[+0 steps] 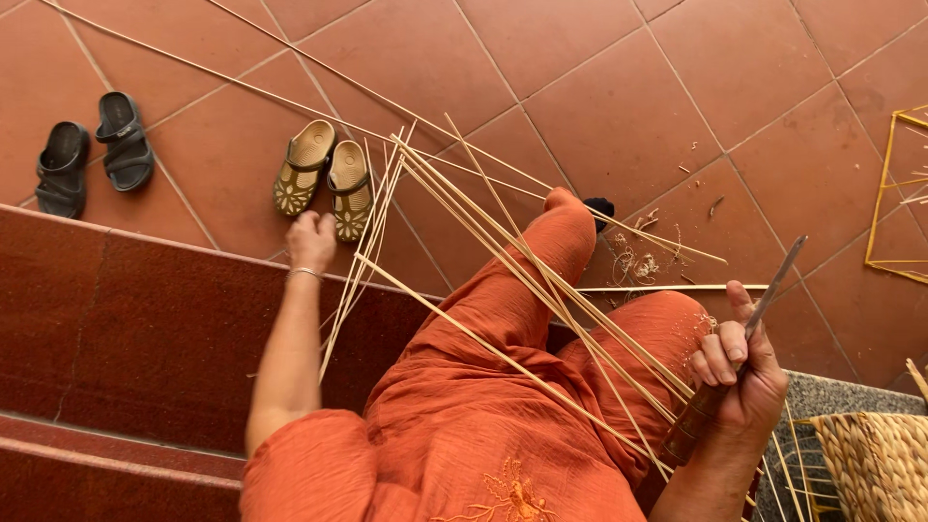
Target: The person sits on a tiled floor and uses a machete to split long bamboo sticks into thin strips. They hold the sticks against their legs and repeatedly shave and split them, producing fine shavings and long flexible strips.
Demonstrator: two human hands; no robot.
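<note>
We see a fan of long, thin bamboo strips (527, 271) lying across our lap, their far ends spread over the tiled floor (619, 87) and their near ends gathered beside our right knee. We judge them light, springy and smooth, stiff along their length yet apt to bend, and thin enough to snap or splinter if kinked; the best hold is near the gathered ends, where they sit together, with fingers kept off the sharp edges.

Our right hand (744, 372) is raised in front of us, its grip closed around the dark handle of a knife (739, 343), thumb up along the handle and the narrow blade pointing up and away. Our left hand (311, 240) is stretched out to the left, arm nearly straight, fingers curled down at the far ends of a few strips just beside a pair of tan sandals (324, 179); whether it actually pinches a strip we cannot tell. A pair of dark sandals (92, 153) sits well apart, and a woven basket (875, 459) stands near our right elbow.
</note>
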